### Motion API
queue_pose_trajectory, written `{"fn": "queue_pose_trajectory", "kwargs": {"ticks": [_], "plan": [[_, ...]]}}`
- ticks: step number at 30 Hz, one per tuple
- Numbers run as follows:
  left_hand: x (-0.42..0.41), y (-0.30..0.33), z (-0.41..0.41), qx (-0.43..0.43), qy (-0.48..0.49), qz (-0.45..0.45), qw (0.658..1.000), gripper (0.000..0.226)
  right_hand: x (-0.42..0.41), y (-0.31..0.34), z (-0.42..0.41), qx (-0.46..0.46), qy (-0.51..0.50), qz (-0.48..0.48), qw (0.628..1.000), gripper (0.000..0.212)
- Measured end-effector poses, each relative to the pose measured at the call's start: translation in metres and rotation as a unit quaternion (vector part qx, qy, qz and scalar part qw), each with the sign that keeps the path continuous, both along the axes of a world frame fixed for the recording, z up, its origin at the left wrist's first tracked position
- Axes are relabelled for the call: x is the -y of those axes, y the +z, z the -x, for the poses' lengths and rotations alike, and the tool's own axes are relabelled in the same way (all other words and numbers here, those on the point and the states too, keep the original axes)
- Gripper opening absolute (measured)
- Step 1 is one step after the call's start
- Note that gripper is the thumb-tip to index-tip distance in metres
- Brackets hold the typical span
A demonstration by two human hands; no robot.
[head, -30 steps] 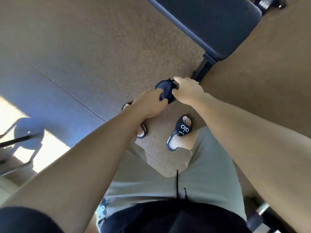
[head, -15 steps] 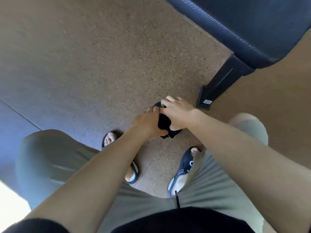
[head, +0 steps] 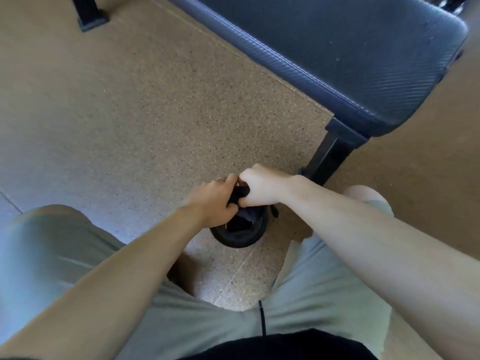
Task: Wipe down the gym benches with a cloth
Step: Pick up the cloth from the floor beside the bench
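A dark cloth (head: 241, 194) is bunched between my two hands, low over the floor in front of me. My left hand (head: 211, 201) grips its left side with curled fingers, a ring showing on one finger. My right hand (head: 261, 187) grips its right side as a fist, and the two hands touch. The cloth's lower end hangs into a dark round thing (head: 237, 236) on the floor; I cannot tell what that is. The dark blue padded bench (head: 350, 48) runs across the upper right, beyond both hands.
A black bench leg (head: 331, 157) stands on the floor just right of my right hand. Another black foot (head: 89, 15) is at the top left. My bent knees in pale shorts (head: 46, 245) flank the hands. Speckled brown floor (head: 130, 113) lies to the left.
My view has dropped lower and closer to the bench, with my knees bent further. Both hands have stayed on the cloth, and the dark round thing under them has come into sight.
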State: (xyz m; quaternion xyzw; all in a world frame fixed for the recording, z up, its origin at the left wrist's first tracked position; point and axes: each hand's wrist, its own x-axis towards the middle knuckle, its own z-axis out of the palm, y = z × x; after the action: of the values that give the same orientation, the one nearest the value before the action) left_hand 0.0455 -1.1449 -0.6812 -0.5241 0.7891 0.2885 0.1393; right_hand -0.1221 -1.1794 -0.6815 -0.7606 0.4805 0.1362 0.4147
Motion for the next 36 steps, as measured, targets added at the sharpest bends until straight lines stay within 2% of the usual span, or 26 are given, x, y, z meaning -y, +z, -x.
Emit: {"fn": "queue_pose_trajectory", "kwargs": {"ticks": [2, 3, 5, 7, 9, 11, 16, 17, 18, 22, 25, 27, 29, 31, 32, 34, 36], "plan": [[0.020, 0.018, 0.007, 0.001, -0.005, 0.002, 1.000, 0.041, 0.006, 0.013, 0.014, 0.051, -0.084, -0.029, 0.995, 0.024], [0.032, 0.028, 0.011, -0.003, -0.004, 0.002, 1.000, 0.042, 0.010, 0.021, 0.021, 0.079, -0.119, -0.047, 0.989, 0.033], [0.055, 0.048, 0.020, -0.031, 0.016, -0.003, 0.999, 0.035, 0.020, 0.038, 0.037, 0.137, -0.166, -0.085, 0.973, 0.055], [0.075, 0.066, 0.031, -0.080, 0.046, -0.003, 0.996, 0.023, 0.028, 0.053, 0.053, 0.181, -0.183, -0.108, 0.960, 0.060], [0.090, 0.082, 0.043, -0.128, 0.079, 0.010, 0.989, 0.014, 0.034, 0.065, 0.066, 0.199, -0.189, -0.091, 0.957, 0.055], [0.103, 0.098, 0.056, -0.156, 0.098, 0.034, 0.982, 0.009, 0.038, 0.073, 0.075, 0.205, -0.212, -0.028, 0.955, 0.049], [0.126, 0.127, 0.081, -0.187, 0.064, 0.112, 0.974, 0.009, 0.050, 0.098, 0.092, 0.227, -0.286, 0.075, 0.928, 0.010], [0.130, 0.132, 0.085, -0.205, 0.062, 0.138, 0.967, 0.010, 0.053, 0.105, 0.097, 0.222, -0.298, 0.096, 0.923, 0.009], [0.134, 0.136, 0.091, -0.229, 0.066, 0.167, 0.957, 0.012, 0.056, 0.112, 0.103, 0.220, -0.319, 0.108, 0.916, 0.017], [0.151, 0.152, 0.115, -0.313, 0.124, 0.217, 0.916, 0.023, 0.070, 0.136, 0.124, 0.236, -0.415, 0.116, 0.871, 0.032], [0.166, 0.161, 0.138, -0.343, 0.177, 0.183, 0.904, 0.026, 0.081, 0.153, 0.140, 0.276, -0.490, 0.134, 0.816, 0.020], [0.174, 0.166, 0.148, -0.387, 0.199, 0.149, 0.888, 0.024, 0.090, 0.161, 0.152, 0.295, -0.541, 0.177, 0.768, 0.019], [0.179, 0.168, 0.153, -0.388, 0.181, 0.145, 0.892, 0.024, 0.096, 0.166, 0.162, 0.288, -0.540, 0.263, 0.746, 0.016], [0.182, 0.165, 0.156, -0.371, 0.151, 0.149, 0.904, 0.025, 0.094, 0.168, 0.163, 0.256, -0.487, 0.354, 0.756, 0.017], [0.183, 0.162, 0.157, -0.362, 0.139, 0.150, 0.909, 0.026, 0.091, 0.166, 0.160, 0.222, -0.447, 0.388, 0.774, 0.021], [0.187, 0.152, 0.155, -0.332, 0.122, 0.156, 0.922, 0.030, 0.088, 0.152, 0.154, 0.116, -0.346, 0.388, 0.846, 0.027], [0.193, 0.135, 0.148, -0.292, 0.103, 0.160, 0.937, 0.036, 0.081, 0.127, 0.143, -0.020, -0.238, 0.312, 0.920, 0.034]]}}
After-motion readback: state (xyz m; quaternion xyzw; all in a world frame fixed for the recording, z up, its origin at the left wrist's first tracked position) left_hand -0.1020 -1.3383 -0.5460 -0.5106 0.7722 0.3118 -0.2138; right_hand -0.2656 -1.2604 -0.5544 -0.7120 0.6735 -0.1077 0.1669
